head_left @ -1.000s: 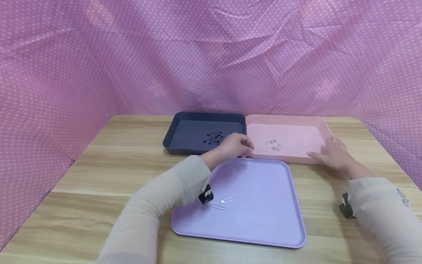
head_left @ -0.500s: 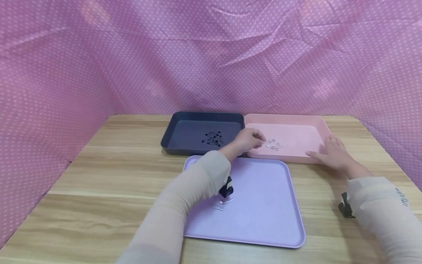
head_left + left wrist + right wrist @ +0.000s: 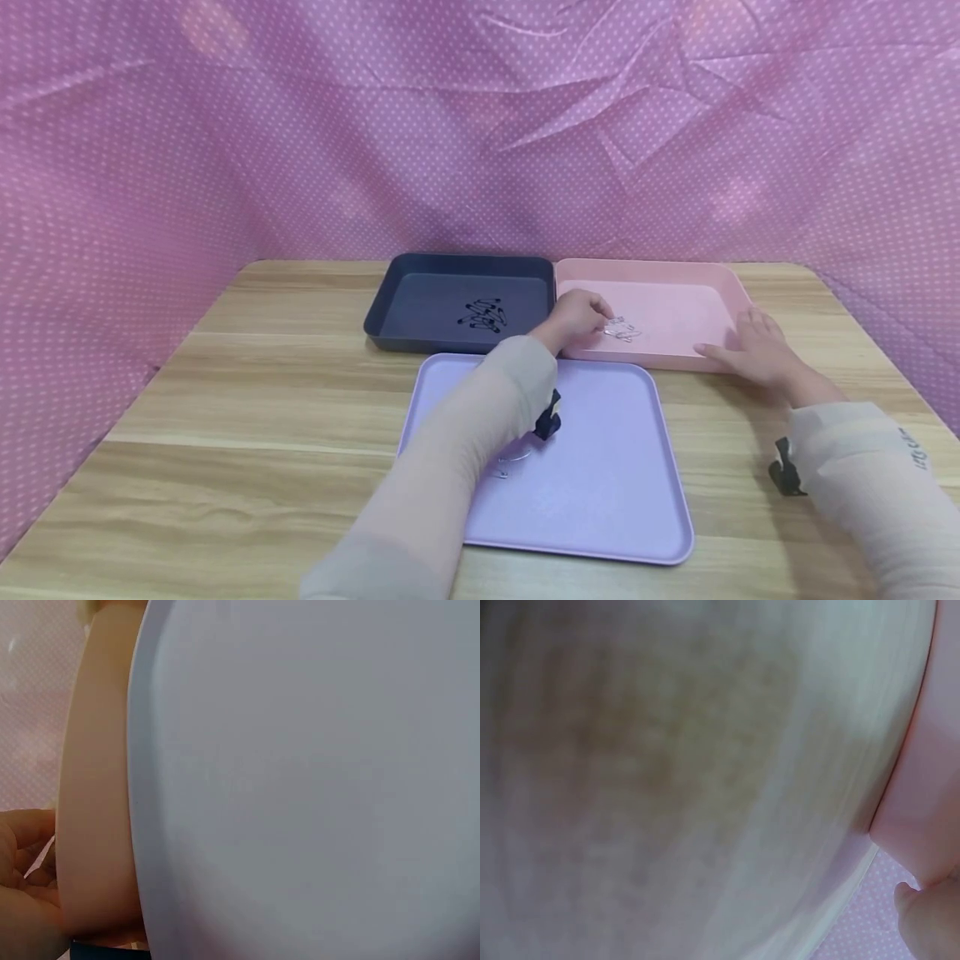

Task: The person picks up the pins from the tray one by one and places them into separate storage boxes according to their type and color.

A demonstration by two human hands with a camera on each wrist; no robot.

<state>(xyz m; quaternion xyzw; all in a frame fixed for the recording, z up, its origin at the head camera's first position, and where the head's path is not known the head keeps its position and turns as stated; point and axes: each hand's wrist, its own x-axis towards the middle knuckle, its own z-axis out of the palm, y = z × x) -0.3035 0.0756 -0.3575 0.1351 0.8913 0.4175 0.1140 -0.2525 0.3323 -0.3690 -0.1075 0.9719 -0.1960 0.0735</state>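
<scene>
My left hand (image 3: 597, 313) reaches over the near left part of the pink tray (image 3: 675, 273), fingers curled with the tips pinched together, apparently on a thin silver safety pin. It hovers just left of a small heap of silver pins (image 3: 622, 330) on the tray floor. The left wrist view shows those curled fingers (image 3: 22, 892) beside the tray's wall (image 3: 97, 795). My right hand (image 3: 738, 337) rests with straight fingers on the pink tray's front right rim. On the lilac tray (image 3: 600, 467), two silver pins (image 3: 513, 462) are partly hidden by my left forearm.
A dark blue tray (image 3: 390, 292) holding several black safety pins (image 3: 483, 315) stands left of the pink one. All three trays sit on a wooden table (image 3: 225, 417). Pink dotted cloth (image 3: 300, 125) walls in the back and both sides.
My left hand has moved right, from the gap between the two far trays to over the pink tray near the silver pins. The right hand has stayed on the rim.
</scene>
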